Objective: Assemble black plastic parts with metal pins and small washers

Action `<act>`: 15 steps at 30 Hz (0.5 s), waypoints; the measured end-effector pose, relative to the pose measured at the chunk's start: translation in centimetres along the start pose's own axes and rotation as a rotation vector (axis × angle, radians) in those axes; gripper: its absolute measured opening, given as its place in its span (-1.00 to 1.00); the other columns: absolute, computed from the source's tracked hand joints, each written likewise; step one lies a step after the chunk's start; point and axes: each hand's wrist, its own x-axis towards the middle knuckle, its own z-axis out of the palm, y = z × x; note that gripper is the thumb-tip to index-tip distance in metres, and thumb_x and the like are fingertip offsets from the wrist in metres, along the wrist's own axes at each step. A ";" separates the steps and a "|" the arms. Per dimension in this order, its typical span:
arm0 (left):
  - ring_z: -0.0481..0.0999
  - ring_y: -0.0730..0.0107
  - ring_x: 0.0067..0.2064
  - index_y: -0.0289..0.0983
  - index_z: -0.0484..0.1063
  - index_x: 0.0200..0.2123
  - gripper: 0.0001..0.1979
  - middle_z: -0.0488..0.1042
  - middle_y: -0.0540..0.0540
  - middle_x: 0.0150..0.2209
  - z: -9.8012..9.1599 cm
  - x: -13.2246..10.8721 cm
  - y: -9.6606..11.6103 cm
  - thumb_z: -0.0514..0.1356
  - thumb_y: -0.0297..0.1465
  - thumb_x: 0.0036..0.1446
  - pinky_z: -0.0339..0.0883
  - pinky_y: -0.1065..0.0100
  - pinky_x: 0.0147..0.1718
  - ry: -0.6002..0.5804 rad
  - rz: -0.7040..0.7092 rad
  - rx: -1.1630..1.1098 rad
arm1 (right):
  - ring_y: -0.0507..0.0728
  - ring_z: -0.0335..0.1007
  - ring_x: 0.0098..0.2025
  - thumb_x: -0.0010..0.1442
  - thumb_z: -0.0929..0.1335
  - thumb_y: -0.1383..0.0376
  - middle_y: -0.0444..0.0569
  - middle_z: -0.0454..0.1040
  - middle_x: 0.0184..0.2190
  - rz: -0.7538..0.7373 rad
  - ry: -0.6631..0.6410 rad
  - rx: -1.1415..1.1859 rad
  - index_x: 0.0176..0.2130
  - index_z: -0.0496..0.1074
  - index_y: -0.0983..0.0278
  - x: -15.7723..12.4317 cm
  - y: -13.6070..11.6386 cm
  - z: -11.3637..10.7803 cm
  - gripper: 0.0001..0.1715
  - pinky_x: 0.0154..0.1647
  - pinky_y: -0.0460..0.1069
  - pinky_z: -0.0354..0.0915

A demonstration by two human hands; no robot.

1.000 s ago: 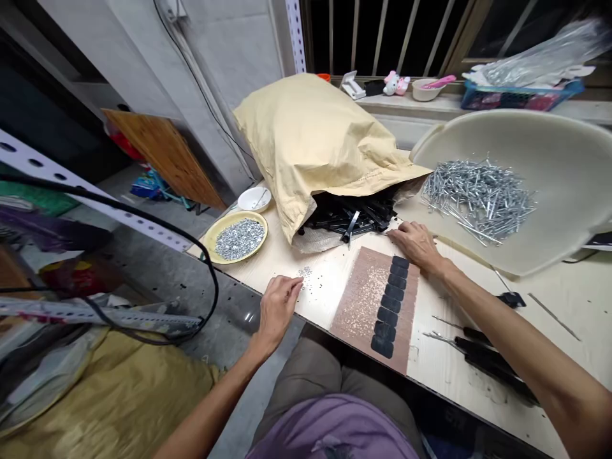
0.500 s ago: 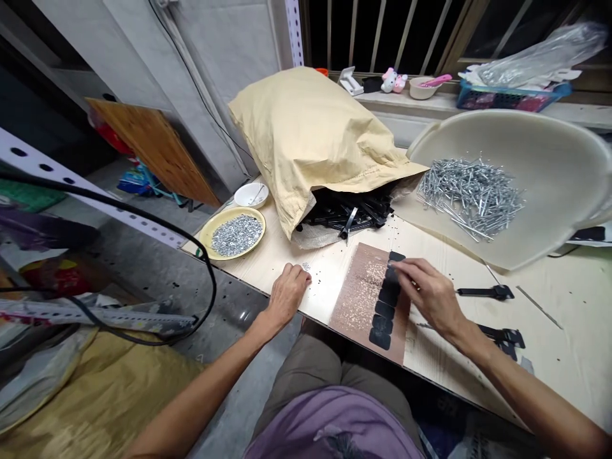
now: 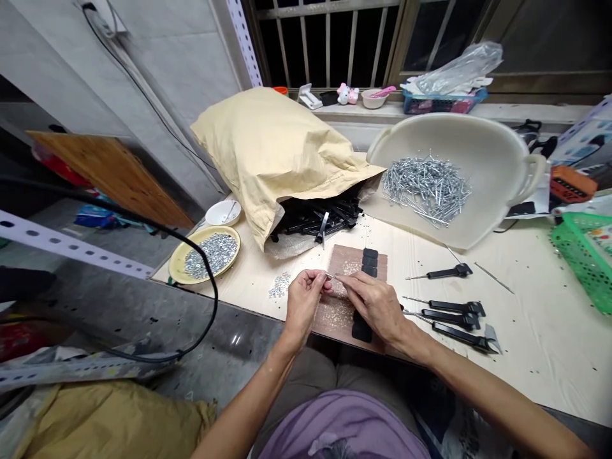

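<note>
My left hand [image 3: 303,303] and my right hand [image 3: 375,306] meet fingertip to fingertip over a brown board [image 3: 335,317]. Between them is a thin metal rod [image 3: 333,276], pinched by my right hand. My left fingers are closed at its tip on something too small to make out. Black rounded squares [image 3: 370,262] lie in a row on the board, partly hidden by my right hand. Small metal pieces [image 3: 279,285] are scattered left of my left hand. Several black-handled tools with thin metal shafts [image 3: 452,306] lie to the right.
A yellow dish [image 3: 179,262] of small metal pieces and a white bowl [image 3: 223,213] stand at the left. Behind the board lies a large paper sack [image 3: 282,140] with black parts. A pale basin [image 3: 497,153] holds metal pins; a green basket [image 3: 581,261] is at the right edge.
My hands have come together over the board, my left moving right, my right moving left from the black squares. The view has shifted right, showing the green basket. More small pieces show left of my left hand.
</note>
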 end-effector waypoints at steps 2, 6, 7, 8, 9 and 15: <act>0.44 0.53 -0.43 -0.35 0.41 -0.31 -0.74 0.46 -0.02 -0.46 0.3 0.0 -0.2 0.28 -0.27 0.01 0.33 0.45 -0.36 -0.015 -0.011 -0.043 | 0.08 0.42 -0.23 0.32 0.18 0.32 -0.02 0.47 -0.25 0.011 0.003 -0.022 0.06 0.37 0.19 -0.3 0.3 -0.3 -0.63 -0.24 -0.06 0.33; 0.43 0.54 -0.48 -0.34 0.39 -0.33 -0.73 0.44 0.00 -0.48 0.6 0.1 -0.5 0.31 -0.28 -0.03 0.33 0.44 -0.37 0.009 -0.028 -0.098 | 0.09 0.43 -0.21 0.32 0.18 0.31 -0.02 0.48 -0.22 -0.007 0.022 -0.013 0.04 0.39 0.18 -0.7 0.6 -0.4 -0.64 -0.22 -0.05 0.33; 0.42 0.54 -0.48 -0.34 0.39 -0.33 -0.72 0.44 0.00 -0.49 0.7 0.2 -0.7 0.31 -0.27 -0.03 0.33 0.44 -0.38 0.013 -0.026 -0.091 | 0.09 0.42 -0.20 0.32 0.18 0.31 -0.02 0.48 -0.21 -0.012 0.025 -0.016 0.04 0.39 0.18 -0.8 0.6 -0.5 -0.64 -0.22 -0.05 0.33; 0.42 0.54 -0.48 -0.34 0.39 -0.33 -0.72 0.44 0.00 -0.50 0.8 0.2 -0.8 0.31 -0.27 -0.02 0.32 0.44 -0.38 0.016 -0.022 -0.080 | 0.08 0.42 -0.20 0.32 0.18 0.31 -0.02 0.49 -0.20 -0.011 0.029 -0.024 0.04 0.39 0.18 -0.8 0.6 -0.5 -0.64 -0.22 -0.05 0.33; 0.43 0.53 -0.47 -0.34 0.39 -0.32 -0.72 0.44 0.00 -0.50 0.9 0.1 -0.9 0.30 -0.27 -0.02 0.32 0.44 -0.38 0.017 -0.018 -0.070 | 0.08 0.42 -0.20 0.32 0.18 0.31 -0.02 0.49 -0.20 -0.008 0.031 -0.037 0.03 0.39 0.18 -0.8 0.6 -0.5 -0.64 -0.22 -0.06 0.32; 0.45 0.53 -0.43 -0.35 0.41 -0.32 -0.76 0.46 -0.01 -0.46 1.2 -0.2 -0.9 0.29 -0.30 0.01 0.33 0.43 -0.32 -0.029 -0.035 -0.087 | 0.05 0.41 -0.26 0.33 0.18 0.32 -0.04 0.49 -0.29 0.016 0.032 -0.166 0.02 0.41 0.18 -1.0 0.3 -1.0 -0.66 -0.31 -0.09 0.25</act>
